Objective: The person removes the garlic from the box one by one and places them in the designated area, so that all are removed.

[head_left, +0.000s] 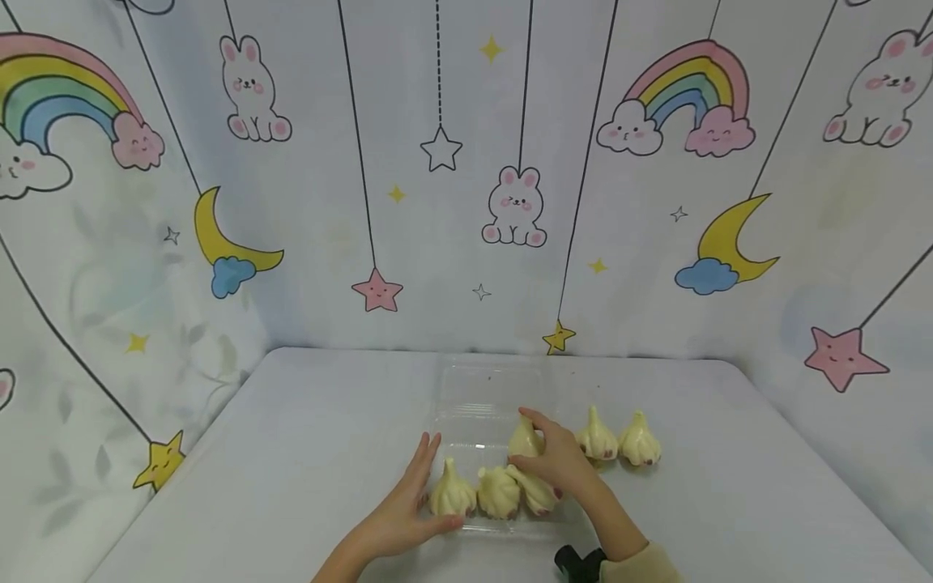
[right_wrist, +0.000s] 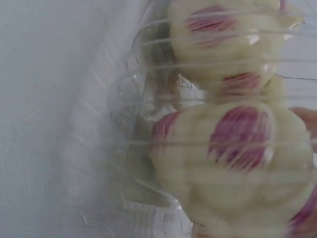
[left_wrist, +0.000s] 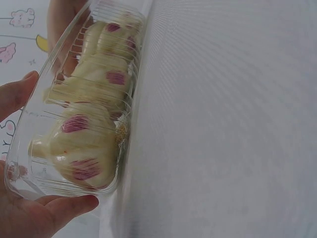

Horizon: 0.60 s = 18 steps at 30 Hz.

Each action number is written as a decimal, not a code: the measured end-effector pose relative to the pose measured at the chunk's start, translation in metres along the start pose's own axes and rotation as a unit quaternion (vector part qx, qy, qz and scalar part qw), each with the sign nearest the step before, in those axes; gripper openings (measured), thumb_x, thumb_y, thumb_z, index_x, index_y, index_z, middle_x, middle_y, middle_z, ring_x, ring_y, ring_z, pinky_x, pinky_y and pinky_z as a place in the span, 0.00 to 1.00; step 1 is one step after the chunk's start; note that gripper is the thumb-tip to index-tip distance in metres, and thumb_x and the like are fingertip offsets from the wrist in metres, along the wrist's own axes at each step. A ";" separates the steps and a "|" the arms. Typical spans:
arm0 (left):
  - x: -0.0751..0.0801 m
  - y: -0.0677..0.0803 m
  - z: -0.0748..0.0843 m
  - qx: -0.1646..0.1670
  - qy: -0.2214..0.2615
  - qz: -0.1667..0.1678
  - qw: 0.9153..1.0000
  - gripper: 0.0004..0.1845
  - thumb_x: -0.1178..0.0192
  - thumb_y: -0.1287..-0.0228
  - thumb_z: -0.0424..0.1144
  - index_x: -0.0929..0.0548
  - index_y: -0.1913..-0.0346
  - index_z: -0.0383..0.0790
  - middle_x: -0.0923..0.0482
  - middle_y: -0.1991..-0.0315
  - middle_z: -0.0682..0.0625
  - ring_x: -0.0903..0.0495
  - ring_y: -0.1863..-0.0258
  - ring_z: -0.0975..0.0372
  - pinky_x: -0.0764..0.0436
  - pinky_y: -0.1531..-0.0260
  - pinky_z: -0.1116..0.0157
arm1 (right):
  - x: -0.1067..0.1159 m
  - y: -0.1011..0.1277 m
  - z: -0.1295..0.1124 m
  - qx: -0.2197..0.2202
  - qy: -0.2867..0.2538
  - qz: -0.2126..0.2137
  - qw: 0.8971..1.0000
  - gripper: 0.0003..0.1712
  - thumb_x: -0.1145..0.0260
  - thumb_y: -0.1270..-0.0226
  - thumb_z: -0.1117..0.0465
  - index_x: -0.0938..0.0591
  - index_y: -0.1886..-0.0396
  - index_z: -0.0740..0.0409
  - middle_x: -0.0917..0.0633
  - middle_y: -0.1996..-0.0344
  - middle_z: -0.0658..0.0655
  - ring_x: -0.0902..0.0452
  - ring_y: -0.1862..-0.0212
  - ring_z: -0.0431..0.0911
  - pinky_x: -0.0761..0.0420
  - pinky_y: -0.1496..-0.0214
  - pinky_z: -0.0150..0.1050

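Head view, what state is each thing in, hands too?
Clear container: open
Lid: folded back
Three front garlic bulbs: in the container, rightmost leaning
Held bulb: stem up
Two outer bulbs: upright, outside the container
Left hand: touching the container
Right hand: gripping the held bulb

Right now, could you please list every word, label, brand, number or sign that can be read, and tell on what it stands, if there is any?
None: no readable text shows in any view.
The clear plastic container and the garlic bulbs bear no visible label; the purple patches on the bulbs are colour, not letters.
The backdrop carries only drawings, such as rabbits, stars and rainbows.
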State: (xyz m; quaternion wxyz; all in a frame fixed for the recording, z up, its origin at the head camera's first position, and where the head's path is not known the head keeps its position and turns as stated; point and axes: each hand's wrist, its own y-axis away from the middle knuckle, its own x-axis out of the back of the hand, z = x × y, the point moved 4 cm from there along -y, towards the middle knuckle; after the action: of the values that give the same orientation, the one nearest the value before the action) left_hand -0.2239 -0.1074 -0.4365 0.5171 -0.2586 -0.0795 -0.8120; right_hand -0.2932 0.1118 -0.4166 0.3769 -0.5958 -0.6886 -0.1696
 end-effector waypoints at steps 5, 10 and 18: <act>0.000 0.000 0.000 0.001 0.005 -0.001 1.000 0.51 0.39 0.51 0.47 0.68 0.36 0.58 0.79 0.36 0.41 0.63 0.40 0.39 0.34 0.55 0.46 | -0.001 -0.003 0.001 -0.012 0.011 0.007 1.000 0.41 0.27 0.63 0.54 0.32 0.44 0.50 0.23 0.56 0.62 0.29 0.55 0.57 0.26 0.60 0.49; 0.000 -0.001 0.000 0.000 0.009 -0.004 1.000 0.51 0.39 0.51 0.47 0.69 0.36 0.58 0.80 0.36 0.41 0.64 0.40 0.39 0.35 0.55 0.46 | -0.003 -0.003 0.001 -0.018 0.014 0.017 1.000 0.42 0.27 0.65 0.57 0.32 0.44 0.49 0.23 0.58 0.60 0.28 0.56 0.54 0.26 0.63 0.47; 0.000 -0.001 0.000 -0.002 0.009 -0.005 1.000 0.51 0.39 0.51 0.46 0.69 0.36 0.57 0.79 0.37 0.40 0.64 0.40 0.39 0.35 0.55 0.45 | -0.005 -0.003 0.000 -0.013 0.007 0.022 1.000 0.42 0.27 0.64 0.60 0.33 0.44 0.52 0.24 0.58 0.61 0.29 0.55 0.55 0.26 0.64 0.47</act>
State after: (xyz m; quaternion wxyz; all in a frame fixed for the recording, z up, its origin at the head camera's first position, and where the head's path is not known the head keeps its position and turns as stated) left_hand -0.2246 -0.1067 -0.4365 0.5133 -0.2518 -0.0742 -0.8171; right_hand -0.2957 0.1072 -0.4196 0.3778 -0.6143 -0.6704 -0.1748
